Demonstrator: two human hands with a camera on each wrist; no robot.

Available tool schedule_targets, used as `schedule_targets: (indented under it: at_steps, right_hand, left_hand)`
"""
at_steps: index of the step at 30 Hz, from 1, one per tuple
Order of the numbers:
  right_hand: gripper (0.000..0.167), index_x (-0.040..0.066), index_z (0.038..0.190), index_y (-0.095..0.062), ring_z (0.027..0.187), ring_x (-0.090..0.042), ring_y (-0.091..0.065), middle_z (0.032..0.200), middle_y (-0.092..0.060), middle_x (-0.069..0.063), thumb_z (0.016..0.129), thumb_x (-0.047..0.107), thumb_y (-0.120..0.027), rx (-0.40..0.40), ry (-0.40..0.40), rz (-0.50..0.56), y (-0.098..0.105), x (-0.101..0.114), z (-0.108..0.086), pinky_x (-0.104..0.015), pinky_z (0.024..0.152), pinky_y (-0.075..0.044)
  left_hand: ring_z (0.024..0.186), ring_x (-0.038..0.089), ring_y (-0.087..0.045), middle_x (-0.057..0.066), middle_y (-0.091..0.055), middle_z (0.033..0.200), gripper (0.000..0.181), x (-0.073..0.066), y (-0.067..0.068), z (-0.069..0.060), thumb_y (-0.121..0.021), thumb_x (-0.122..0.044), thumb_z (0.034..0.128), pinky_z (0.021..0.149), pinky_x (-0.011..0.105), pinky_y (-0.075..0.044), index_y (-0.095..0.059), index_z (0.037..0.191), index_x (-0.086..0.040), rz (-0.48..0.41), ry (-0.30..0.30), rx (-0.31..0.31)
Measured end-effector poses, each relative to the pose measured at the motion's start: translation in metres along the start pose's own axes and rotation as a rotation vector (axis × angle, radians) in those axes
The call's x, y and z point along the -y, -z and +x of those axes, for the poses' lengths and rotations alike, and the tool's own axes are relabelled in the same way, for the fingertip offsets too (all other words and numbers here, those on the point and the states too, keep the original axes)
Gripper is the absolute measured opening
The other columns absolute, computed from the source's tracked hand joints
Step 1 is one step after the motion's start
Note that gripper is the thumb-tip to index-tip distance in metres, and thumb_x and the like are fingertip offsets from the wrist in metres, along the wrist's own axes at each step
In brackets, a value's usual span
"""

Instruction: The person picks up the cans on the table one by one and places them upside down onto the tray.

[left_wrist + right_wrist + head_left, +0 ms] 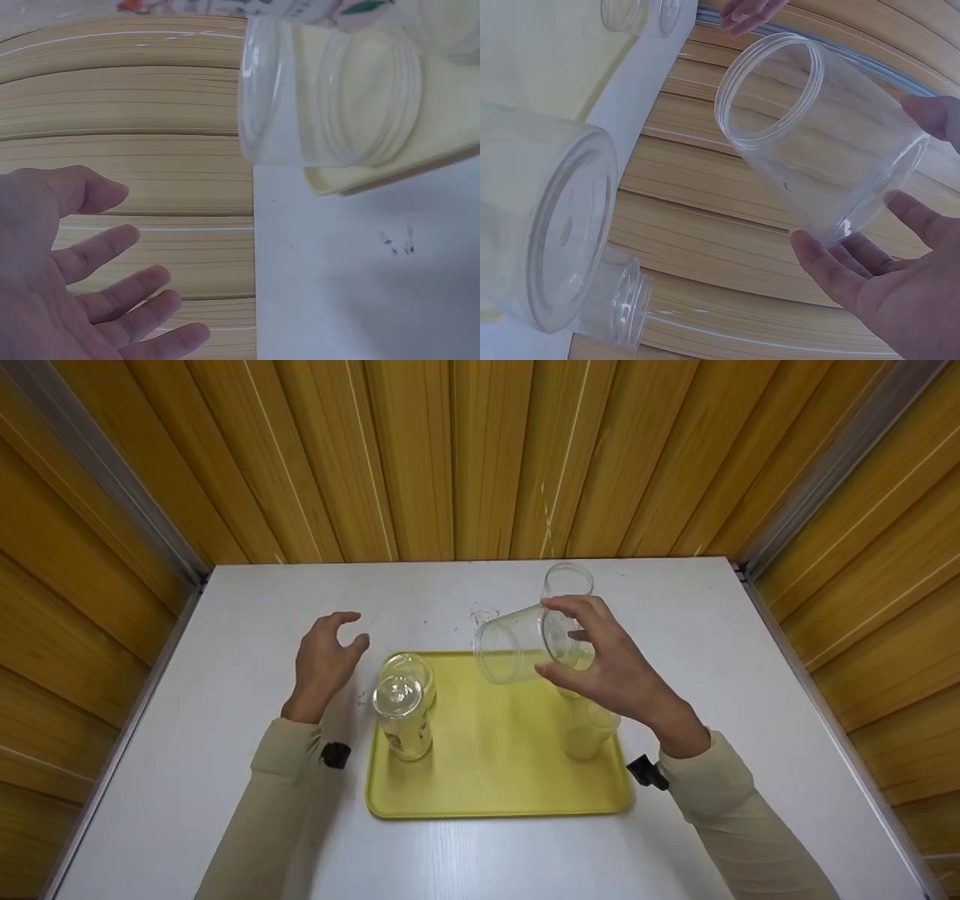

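Note:
My right hand [622,667] grips a clear plastic jar [517,645] near its base, above the back right of the yellow tray [495,765]. The jar lies tilted on its side in the air, its threaded mouth turned left; in the right wrist view the inside of the jar [840,142] looks bare. To the left of the tray, my left hand [322,656] is raised with thumb and fingers apart, holding nothing. Nearest to it, a clear jar [420,671] and a printed clear jar [406,727] stand base up on the tray's left side.
On the tray's right side stands another clear jar [589,733], with one more partly hidden behind my right hand. A further clear jar [568,579] is on the white table [247,600] beyond the tray. Yellow wood-patterned panels [480,457] enclose the back and sides.

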State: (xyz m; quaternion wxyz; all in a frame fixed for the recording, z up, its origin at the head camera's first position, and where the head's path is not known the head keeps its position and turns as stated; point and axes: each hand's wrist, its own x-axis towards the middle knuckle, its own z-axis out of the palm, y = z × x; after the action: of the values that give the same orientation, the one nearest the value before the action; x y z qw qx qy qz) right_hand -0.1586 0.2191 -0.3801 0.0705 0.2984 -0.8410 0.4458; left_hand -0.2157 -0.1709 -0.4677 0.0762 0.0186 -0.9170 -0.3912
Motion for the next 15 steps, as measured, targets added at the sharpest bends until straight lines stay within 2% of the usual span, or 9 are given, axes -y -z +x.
schedule_targets:
  at_steps: [7,15]
  right_hand:
    - [0.073,0.007,0.152,-0.052,0.135,-0.026,-0.05,0.149,-0.047,-0.014,0.088,0.014,-0.087,0.034,0.02,-0.094,-0.002,0.005,-0.001,-0.054,0.104,-0.05]
    - [0.072,0.008,0.152,-0.053,0.136,-0.028,-0.049,0.148,-0.047,-0.014,0.089,0.016,-0.087,0.051,0.019,-0.136,-0.004,0.007,-0.002,-0.05,0.106,-0.047]
  left_hand:
    - [0.138,0.044,-0.053,0.028,-0.055,0.148,0.046,0.013,-0.008,0.002,-0.065,-0.02,0.1027,0.108,0.057,-0.046,-0.062,0.143,0.001,0.041,0.037,0.047]
    - [0.14,0.044,-0.05,0.029,-0.054,0.149,0.046,0.02,-0.015,0.001,-0.062,-0.023,0.1037,0.111,0.058,-0.043,-0.062,0.142,0.002,0.049,0.072,0.093]
